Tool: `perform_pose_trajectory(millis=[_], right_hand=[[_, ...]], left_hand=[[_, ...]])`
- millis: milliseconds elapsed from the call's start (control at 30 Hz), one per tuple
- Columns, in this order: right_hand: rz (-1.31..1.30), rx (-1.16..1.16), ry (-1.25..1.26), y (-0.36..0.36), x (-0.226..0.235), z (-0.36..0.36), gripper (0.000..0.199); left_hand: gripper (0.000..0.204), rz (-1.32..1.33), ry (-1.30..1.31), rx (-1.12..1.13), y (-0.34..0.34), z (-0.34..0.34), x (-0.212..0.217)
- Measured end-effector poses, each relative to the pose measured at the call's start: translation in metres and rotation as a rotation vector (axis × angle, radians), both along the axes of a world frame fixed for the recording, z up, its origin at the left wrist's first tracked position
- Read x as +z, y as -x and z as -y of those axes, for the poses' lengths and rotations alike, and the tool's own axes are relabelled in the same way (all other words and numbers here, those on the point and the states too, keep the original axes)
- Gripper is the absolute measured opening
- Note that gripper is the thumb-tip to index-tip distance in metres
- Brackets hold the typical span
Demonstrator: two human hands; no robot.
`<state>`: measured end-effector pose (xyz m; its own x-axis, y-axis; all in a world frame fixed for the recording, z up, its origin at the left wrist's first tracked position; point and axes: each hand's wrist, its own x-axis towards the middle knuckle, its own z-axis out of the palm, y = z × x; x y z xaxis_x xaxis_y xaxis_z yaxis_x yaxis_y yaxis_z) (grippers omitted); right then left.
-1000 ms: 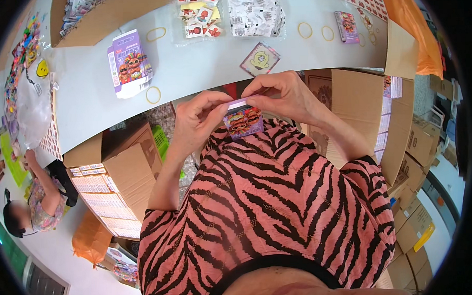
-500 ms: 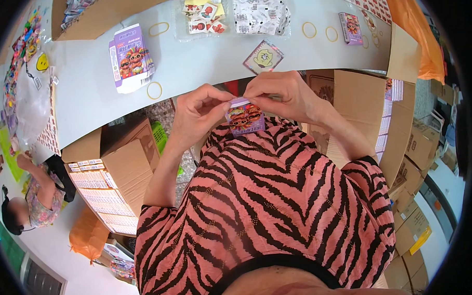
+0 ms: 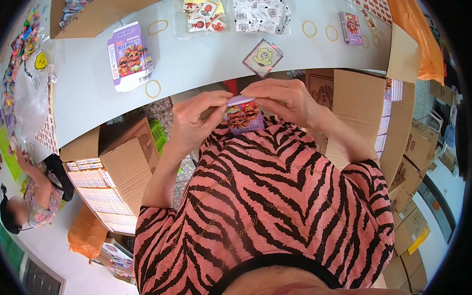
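A small purple printed carton (image 3: 244,117) is held between my two hands, just off the table's front edge and in front of my striped top. My left hand (image 3: 197,117) pinches its upper left corner between thumb and fingers. At the upper right corner, my right hand (image 3: 286,101) grips with the thumb below and the fingers laid over the top flap. Orange cartoon figures cover the carton's front. On the table just beyond lies a square card (image 3: 263,58) with a yellow figure.
Flat purple cartons (image 3: 130,57) lie at the left of the table (image 3: 202,63), near several rubber bands (image 3: 153,89). Behind are clear trays of stickers (image 3: 207,24) and white packets (image 3: 262,11). A filled small box (image 3: 351,28) stands right. Large cardboard boxes (image 3: 123,175) flank me; another person (image 3: 37,191) sits far left.
My right hand's fingers have flattened across the carton's top, and both hands have dropped slightly toward me. The carton stays at nearly the same place.
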<state>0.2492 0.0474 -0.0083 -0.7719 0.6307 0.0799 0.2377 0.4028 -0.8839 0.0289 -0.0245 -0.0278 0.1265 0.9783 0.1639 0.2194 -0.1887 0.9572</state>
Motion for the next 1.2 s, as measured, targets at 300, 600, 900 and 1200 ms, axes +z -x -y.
perform_pose_trajectory(millis=[300,600,900,1200], right_hand=[[0.007,-0.037,-0.154,-0.002,-0.004,0.011,0.028],[0.030,-0.038,-0.086,-0.003,-0.004,0.011,0.027],[0.059,-0.046,-0.091,-0.007,-0.005,0.013,0.027],[-0.088,-0.144,0.499,-0.012,-0.015,0.021,0.022]], left_hand=[[0.012,-0.068,-0.034,0.015,0.001,0.004,-0.001],[0.013,-0.128,-0.068,0.063,-0.004,0.012,-0.006],[0.022,-0.018,-0.075,0.083,-0.015,0.022,-0.013],[0.022,0.036,-0.078,0.132,-0.023,0.022,-0.024]])
